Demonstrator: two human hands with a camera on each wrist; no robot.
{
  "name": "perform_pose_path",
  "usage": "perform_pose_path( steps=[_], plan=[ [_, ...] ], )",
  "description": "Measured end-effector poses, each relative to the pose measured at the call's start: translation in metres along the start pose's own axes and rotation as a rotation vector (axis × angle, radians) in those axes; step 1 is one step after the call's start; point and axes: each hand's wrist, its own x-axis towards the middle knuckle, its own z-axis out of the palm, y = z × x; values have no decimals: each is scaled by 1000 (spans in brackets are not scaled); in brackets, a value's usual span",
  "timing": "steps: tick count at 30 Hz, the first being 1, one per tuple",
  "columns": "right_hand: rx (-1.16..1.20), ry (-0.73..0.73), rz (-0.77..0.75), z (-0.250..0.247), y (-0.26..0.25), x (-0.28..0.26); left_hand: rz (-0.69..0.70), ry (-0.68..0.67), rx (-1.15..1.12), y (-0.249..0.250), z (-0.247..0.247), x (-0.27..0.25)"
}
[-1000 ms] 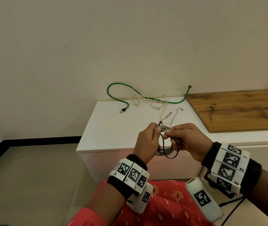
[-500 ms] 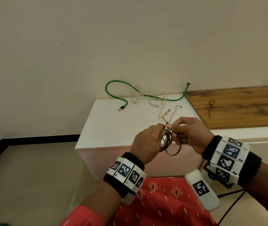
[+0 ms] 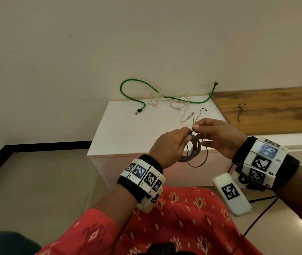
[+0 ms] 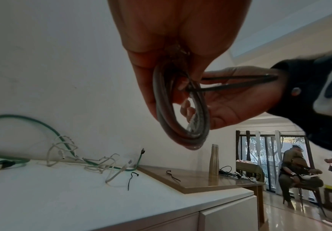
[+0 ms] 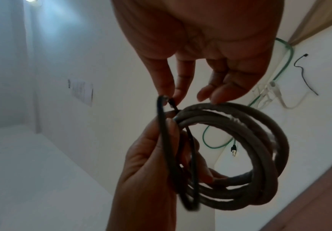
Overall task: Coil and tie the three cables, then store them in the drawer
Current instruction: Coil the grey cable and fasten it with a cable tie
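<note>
My left hand [image 3: 172,144] grips a coiled grey cable [image 3: 194,150] in front of the white cabinet [image 3: 128,133]; the coil [image 5: 240,156] hangs as several loops, also seen close in the left wrist view [image 4: 181,112]. A thin black tie [image 3: 204,159] loops around the coil, and my right hand [image 3: 218,137] pinches its end [image 5: 171,102] just above the coil. A green cable [image 3: 128,85] and a tangled white cable [image 3: 176,103] lie loose at the back of the cabinet top.
Two spare black ties lie nearby, one on the white top [image 3: 200,112] and one on the wooden surface [image 3: 240,113] to the right. A steel bottle [image 4: 214,161] stands on the wooden top. A person sits on a chair [image 4: 295,168] far off.
Both hands have risen slightly with the coil, which has turned more edge-on. My right hand has pulled the tie's end upward, and the tie loop hangs lower below the coil.
</note>
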Motion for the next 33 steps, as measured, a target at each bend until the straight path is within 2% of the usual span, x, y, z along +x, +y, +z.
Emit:
perform_pose_path(
  steps=[7, 11, 14, 16, 19, 21, 23, 24, 26, 30, 33],
  plan=[
    [171, -29, 52, -5, -2, 5, 52, -12, -95, 4, -5, 0],
    [175, -82, 107, -5, -3, 4, 83, -5, -117, 6, -6, -2],
    [161, -69, 100, -3, -2, 4, 70, -16, -137, 4, -7, -3],
    [216, 20, 79, -5, -2, 6, 85, -63, -119, 5, -5, -5],
    [314, 255, 34, -23, -12, 12, 147, -183, -84, 13, 5, -18],
    [348, 408, -39, -40, -20, 13, 140, -189, -140, 15, 11, -25],
    [400, 496, -125, -52, -24, 12, 72, -146, -198, 11, 10, -24],
    [416, 482, -152, -52, -25, 12, 40, -118, -210, 8, 8, -21],
    [373, 358, -128, -45, -25, 13, -11, -79, -227, 4, 2, -16],
    [86, 36, 63, -16, -11, 8, -106, -35, -283, 4, -1, -13],
    [61, -89, 24, -3, -2, 1, -151, -6, -335, 6, 0, -14]
  ],
)
